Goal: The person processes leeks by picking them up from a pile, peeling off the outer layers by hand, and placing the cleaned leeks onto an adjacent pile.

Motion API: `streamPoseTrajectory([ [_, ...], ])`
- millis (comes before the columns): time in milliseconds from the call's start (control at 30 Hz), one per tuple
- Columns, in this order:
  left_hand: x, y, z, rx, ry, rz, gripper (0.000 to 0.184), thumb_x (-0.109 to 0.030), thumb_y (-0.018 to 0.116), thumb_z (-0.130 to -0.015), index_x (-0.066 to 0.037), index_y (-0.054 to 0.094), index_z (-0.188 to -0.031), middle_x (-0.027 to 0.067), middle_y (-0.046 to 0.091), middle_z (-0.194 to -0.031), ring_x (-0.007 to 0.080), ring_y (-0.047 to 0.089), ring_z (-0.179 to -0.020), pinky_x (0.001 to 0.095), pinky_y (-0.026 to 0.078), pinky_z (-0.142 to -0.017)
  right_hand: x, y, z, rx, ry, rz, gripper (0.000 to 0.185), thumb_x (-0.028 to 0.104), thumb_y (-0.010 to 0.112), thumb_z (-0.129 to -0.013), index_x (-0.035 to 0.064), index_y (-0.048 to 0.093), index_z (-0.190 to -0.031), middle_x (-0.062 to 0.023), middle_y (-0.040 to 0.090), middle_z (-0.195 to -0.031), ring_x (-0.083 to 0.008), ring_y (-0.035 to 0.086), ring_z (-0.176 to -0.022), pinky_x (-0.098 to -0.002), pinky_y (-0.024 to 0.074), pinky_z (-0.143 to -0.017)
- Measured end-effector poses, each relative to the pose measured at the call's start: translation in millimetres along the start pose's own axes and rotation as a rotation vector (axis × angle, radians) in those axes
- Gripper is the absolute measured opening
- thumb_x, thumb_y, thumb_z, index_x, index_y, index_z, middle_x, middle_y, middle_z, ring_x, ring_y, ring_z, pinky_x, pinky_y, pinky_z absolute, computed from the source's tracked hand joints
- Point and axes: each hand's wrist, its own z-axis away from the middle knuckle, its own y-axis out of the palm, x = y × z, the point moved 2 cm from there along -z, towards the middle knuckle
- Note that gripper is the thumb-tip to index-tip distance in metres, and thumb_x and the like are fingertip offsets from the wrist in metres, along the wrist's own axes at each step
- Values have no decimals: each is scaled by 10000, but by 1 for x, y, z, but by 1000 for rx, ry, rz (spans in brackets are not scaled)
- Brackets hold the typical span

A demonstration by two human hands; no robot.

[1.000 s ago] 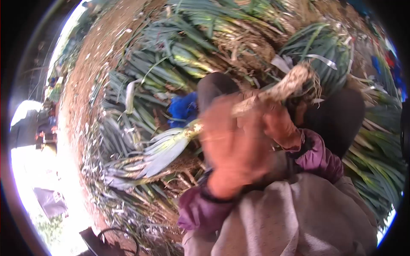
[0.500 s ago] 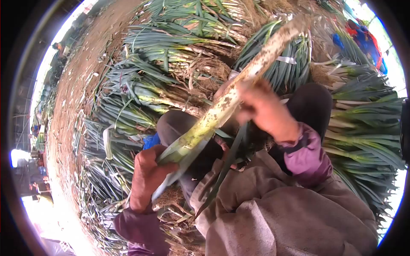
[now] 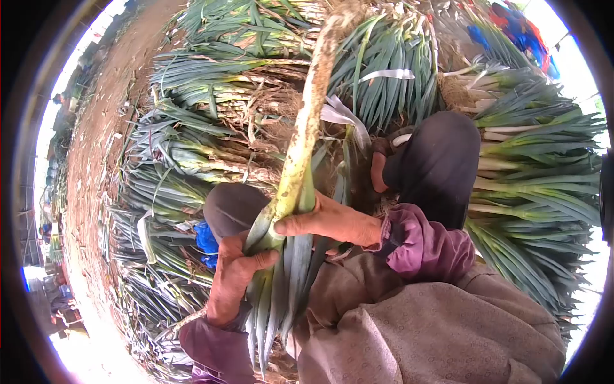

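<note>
A long leek (image 3: 299, 153) stretches up and away in front of me, its pale shank blotched with brown soil and its dirty root end at the top of the view. My left hand (image 3: 238, 272) is closed around the base of its green leaves, thumb on top. Just above, my right hand (image 3: 320, 221) grips the leek where the shank meets the leaves, its thumb pressed across the front and its other fingers partly hidden behind. The leek's leaves hang down between my hands toward my lap.
Heaped leeks (image 3: 192, 141) with roots lie on the left. More leeks (image 3: 524, 173) line the right side, and a bundle with a white strip (image 3: 387, 75) lies ahead. Something blue (image 3: 206, 243) sits beside my left knee. Bare brown ground (image 3: 102, 147) runs along the far left.
My right hand has moved down the leek from mid-shank to the leaf base, near my left hand. The leek now points more upright, and its leaves hang below my hands.
</note>
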Motion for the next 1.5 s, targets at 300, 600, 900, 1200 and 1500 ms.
streamPoseTrajectory([
  [300, 43, -6, -25, -170, 65, -261, 259, -96, 742, -714, 14, 671, -938, 61, 658, -713, 135, 586, -623, 284, 457, -605, -42, -5, -11, -220, 5, -294, 273, 182, 682, -862, 50, 599, -1086, 1, 612, -958, -93, 566, -877, -263, 467, -777],
  [600, 103, -67, 38, -394, -144, -517, 230, -86, 725, -665, 47, 663, -841, 58, 625, -657, 121, 547, -562, 274, 436, -509, 91, -127, 30, -759, -524, 562, 526, 87, 690, -777, 53, 507, -1269, -102, 620, -1037, -196, 612, -978, -322, 507, -855],
  [900, 116, -57, 123, -63, -368, 112, 369, -235, 665, -587, 44, 661, -827, 29, 602, -680, 116, 526, -606, 270, 382, -532, 176, -231, -2, -969, -1074, 169, 240, 271, 626, -913, 71, 600, -783, -7, 568, -677, -95, 513, -554, -242, 395, -494],
  [1200, 147, -51, 111, -158, -275, 539, 301, -221, 676, -687, -7, 636, -896, 14, 586, -723, 126, 555, -629, 264, 431, -559, 110, -218, -28, -615, -208, 514, 429, 331, 681, -849, 51, 586, -1160, -43, 635, -874, -126, 583, -599, -233, 506, -531],
  [1500, 108, -30, 64, -75, -282, 625, 279, -205, 678, -746, -8, 638, -939, 35, 612, -752, 140, 599, -653, 273, 485, -612, -27, -37, -4, -36, -228, 1211, 335, 351, 635, -864, 27, 579, -803, -111, 532, -621, -247, 568, -527, -385, 477, -524],
])
